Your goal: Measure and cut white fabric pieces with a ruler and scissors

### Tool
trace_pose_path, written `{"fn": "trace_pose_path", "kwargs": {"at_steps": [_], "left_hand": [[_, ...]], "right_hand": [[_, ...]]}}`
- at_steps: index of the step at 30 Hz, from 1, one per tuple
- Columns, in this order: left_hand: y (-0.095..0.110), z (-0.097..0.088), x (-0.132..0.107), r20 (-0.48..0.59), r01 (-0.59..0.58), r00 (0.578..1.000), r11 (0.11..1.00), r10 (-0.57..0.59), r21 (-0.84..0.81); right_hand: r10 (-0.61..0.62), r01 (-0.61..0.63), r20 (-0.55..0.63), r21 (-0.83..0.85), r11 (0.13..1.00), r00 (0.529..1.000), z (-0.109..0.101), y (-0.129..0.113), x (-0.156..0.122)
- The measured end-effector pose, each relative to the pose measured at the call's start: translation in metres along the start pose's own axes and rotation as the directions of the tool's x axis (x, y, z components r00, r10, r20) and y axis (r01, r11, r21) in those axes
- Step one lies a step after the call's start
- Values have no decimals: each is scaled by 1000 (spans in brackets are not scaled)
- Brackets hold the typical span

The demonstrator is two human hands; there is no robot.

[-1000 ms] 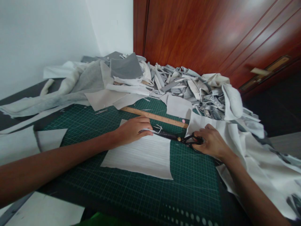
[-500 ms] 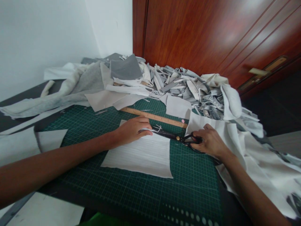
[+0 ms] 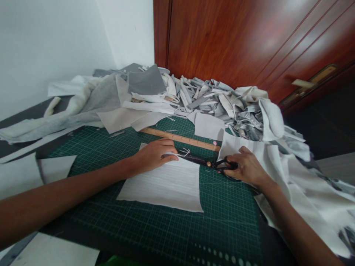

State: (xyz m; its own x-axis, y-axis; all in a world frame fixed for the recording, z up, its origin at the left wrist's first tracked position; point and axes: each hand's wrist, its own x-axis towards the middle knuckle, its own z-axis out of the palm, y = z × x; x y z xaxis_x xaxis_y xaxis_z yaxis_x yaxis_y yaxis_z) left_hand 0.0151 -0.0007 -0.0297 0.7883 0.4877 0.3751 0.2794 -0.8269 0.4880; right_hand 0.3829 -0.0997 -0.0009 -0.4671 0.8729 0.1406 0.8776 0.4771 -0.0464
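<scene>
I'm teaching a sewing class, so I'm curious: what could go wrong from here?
The tips of the black dressmaking shears sit right by the left hand, so a slip could nick its fingers. The white fabric piece might shift, since only that hand pins it. Loose cloth beside the right hand could drag on the shears.

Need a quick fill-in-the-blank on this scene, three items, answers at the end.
The right hand grips a black pair of ____.
The left hand rests on a white fabric piece lying on a green ____.
A wooden ____ lies beyond both hands.

Missing words: scissors; cutting mat; ruler.
</scene>
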Motion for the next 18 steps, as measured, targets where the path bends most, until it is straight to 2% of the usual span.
{"fn": "trace_pose_path", "kwargs": {"at_steps": [13, 18], "left_hand": [[-1, 1, 0, -7, -2, 1000, 1000, 2, 1], [2, -1, 0, -7, 12, 1000, 1000, -12, 3]], "right_hand": [[-8, 8, -11, 3, 1000, 1000, -1, -2, 0], [27, -26, -79, 7, 1000, 997, 6, 0, -2]]}}
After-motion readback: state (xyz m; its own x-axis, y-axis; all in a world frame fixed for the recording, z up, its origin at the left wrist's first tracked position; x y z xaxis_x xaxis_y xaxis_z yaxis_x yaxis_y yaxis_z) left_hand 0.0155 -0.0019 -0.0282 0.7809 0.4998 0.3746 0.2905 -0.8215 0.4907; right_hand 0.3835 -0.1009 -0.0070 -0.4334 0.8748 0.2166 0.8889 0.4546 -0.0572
